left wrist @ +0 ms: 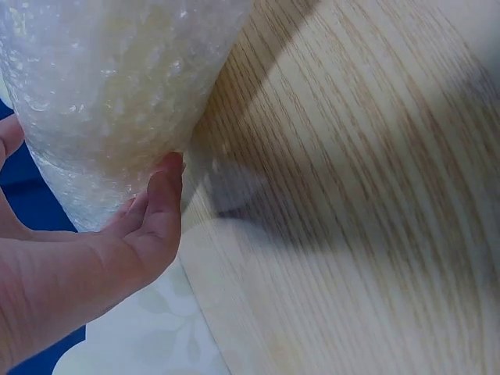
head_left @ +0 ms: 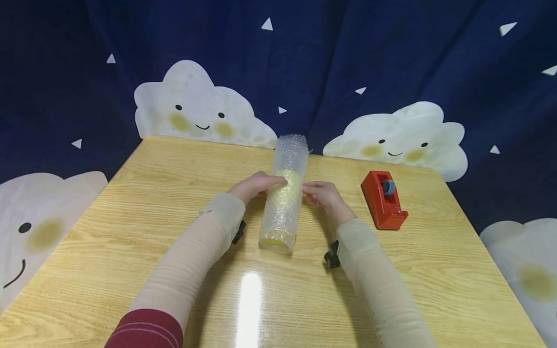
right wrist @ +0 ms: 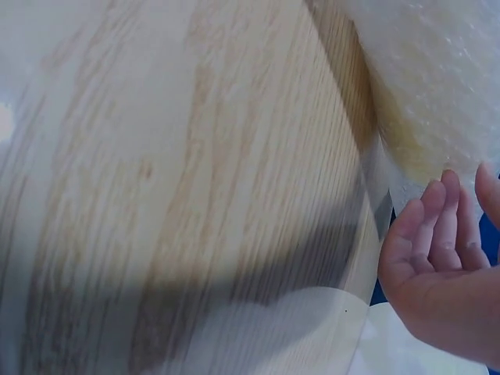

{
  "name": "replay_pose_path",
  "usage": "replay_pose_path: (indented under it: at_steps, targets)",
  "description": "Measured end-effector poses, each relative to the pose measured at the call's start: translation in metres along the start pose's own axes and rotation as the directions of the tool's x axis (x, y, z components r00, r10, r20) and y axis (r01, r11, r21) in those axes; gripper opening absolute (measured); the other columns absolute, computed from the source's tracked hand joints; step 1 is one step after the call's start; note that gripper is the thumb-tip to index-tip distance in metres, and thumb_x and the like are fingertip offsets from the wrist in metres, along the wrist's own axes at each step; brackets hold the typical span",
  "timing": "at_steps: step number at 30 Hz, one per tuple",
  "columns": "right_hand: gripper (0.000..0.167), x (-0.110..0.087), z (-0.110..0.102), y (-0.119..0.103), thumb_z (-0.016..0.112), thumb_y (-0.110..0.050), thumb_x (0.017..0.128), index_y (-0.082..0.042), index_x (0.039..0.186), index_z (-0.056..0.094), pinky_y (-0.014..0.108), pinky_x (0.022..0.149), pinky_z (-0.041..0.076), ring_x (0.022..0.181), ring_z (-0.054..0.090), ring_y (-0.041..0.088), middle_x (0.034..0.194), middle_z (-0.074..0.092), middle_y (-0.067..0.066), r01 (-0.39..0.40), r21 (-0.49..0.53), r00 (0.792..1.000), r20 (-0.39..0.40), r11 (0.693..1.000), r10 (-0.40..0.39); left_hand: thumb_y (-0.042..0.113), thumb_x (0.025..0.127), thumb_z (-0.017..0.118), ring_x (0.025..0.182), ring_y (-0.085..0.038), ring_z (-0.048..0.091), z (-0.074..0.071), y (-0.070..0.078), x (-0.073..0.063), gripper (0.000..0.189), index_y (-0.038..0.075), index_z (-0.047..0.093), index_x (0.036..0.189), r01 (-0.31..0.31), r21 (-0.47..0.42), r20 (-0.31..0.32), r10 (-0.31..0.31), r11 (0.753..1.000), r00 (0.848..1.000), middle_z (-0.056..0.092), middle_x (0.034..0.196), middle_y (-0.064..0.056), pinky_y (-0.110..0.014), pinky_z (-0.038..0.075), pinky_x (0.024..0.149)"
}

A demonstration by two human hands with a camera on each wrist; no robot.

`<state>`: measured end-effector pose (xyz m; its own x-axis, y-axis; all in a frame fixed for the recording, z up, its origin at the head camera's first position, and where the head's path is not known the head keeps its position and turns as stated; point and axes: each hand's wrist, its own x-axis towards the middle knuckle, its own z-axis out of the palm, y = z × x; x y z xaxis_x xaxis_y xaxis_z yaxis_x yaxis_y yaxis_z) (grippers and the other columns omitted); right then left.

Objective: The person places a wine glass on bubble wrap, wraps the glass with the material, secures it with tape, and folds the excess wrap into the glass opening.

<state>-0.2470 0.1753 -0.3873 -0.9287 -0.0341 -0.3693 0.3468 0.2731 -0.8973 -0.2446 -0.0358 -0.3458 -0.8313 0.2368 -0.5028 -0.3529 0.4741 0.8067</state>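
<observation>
A long bubble-wrapped cylinder (head_left: 285, 212) lies lengthwise on the wooden table, something yellow showing through the clear wrap. My left hand (head_left: 259, 184) grips its left side, thumb on top and fingers low against the side. In the left wrist view, curled fingers (left wrist: 162, 199) press the lower side of the bubble wrap (left wrist: 117, 86). On the opposite side, my right hand (head_left: 324, 195) touches the roll with its fingertips. The right wrist view has that hand's fingers (right wrist: 445, 226) loosely bent beside the wrap (right wrist: 437, 78), thumb apart from them.
To the right of the roll stands a red tape dispenser (head_left: 383, 200) with a blue-grey tape roll (head_left: 388, 187) in it. Behind the wooden table (head_left: 196, 169) hangs a dark blue curtain (head_left: 304, 58) printed with clouds. Small black devices hang under both wrists.
</observation>
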Motion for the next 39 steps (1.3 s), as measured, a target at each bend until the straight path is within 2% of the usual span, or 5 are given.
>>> replay_pose_path:
  at_steps: [14, 20, 24, 31, 39]
  targets:
    - [0.044, -0.024, 0.008, -0.020, 0.061, -0.020, 0.090, 0.006, 0.125, 0.051, 0.021, 0.062, 0.049, 0.062, 0.057, 0.003, 0.062, 0.059, -0.010, -0.111, -0.006, 0.994, 0.010, 0.994, 0.111, 0.032, 0.081, 0.053, 0.118, -0.021, 0.042, 0.007, 0.004, 0.004, 0.074, -0.002, 0.029, 0.141, 0.015, -0.030, 0.015, -0.014, 0.999, 1.000, 0.035, 0.145, -0.013, -0.034, 0.035, 0.108]
    - [0.039, -0.024, 0.007, -0.018, 0.062, -0.021, 0.090, 0.003, 0.119, 0.053, 0.020, 0.061, 0.049, 0.063, 0.058, 0.003, 0.061, 0.059, -0.011, -0.105, -0.004, 0.994, 0.001, 0.994, 0.105, 0.051, 0.082, 0.060, 0.138, -0.025, 0.031, 0.007, 0.007, 0.001, 0.087, 0.001, 0.027, 0.145, -0.001, 0.076, 0.020, 0.000, 0.997, 1.000, 0.029, 0.152, -0.012, -0.037, 0.025, 0.114]
    - [0.035, -0.025, 0.006, -0.018, 0.062, -0.021, 0.090, 0.002, 0.116, 0.055, 0.020, 0.062, 0.050, 0.061, 0.057, 0.002, 0.062, 0.059, -0.011, -0.108, -0.006, 0.994, -0.001, 0.994, 0.108, 0.054, 0.081, 0.062, 0.137, -0.027, 0.032, 0.011, 0.010, 0.001, 0.091, -0.001, 0.028, 0.144, 0.003, 0.178, -0.025, 0.001, 0.984, 1.000, 0.030, 0.151, -0.014, -0.037, 0.028, 0.113]
    - [0.037, -0.022, 0.006, -0.017, 0.061, -0.020, 0.091, 0.003, 0.120, 0.055, 0.019, 0.061, 0.050, 0.061, 0.058, 0.001, 0.061, 0.060, -0.010, -0.116, 0.012, 0.993, 0.028, 0.993, 0.116, 0.048, 0.082, 0.062, 0.130, -0.027, 0.041, 0.011, 0.011, -0.001, 0.085, -0.005, 0.032, 0.141, -0.004, 0.224, -0.073, 0.020, 0.974, 0.997, 0.037, 0.146, -0.017, -0.036, 0.034, 0.109]
    - [0.036, 0.000, 0.003, 0.002, 0.073, -0.021, 0.082, -0.003, 0.111, 0.065, 0.019, 0.059, 0.050, 0.064, 0.061, 0.005, 0.069, 0.067, -0.004, -0.070, 0.050, 0.997, 0.034, 0.996, 0.068, 0.046, 0.082, 0.063, 0.128, -0.026, 0.042, 0.008, 0.009, 0.001, 0.087, -0.002, 0.026, 0.144, 0.028, 0.160, -0.078, -0.016, 0.987, 0.997, 0.032, 0.149, -0.014, -0.037, 0.037, 0.106]
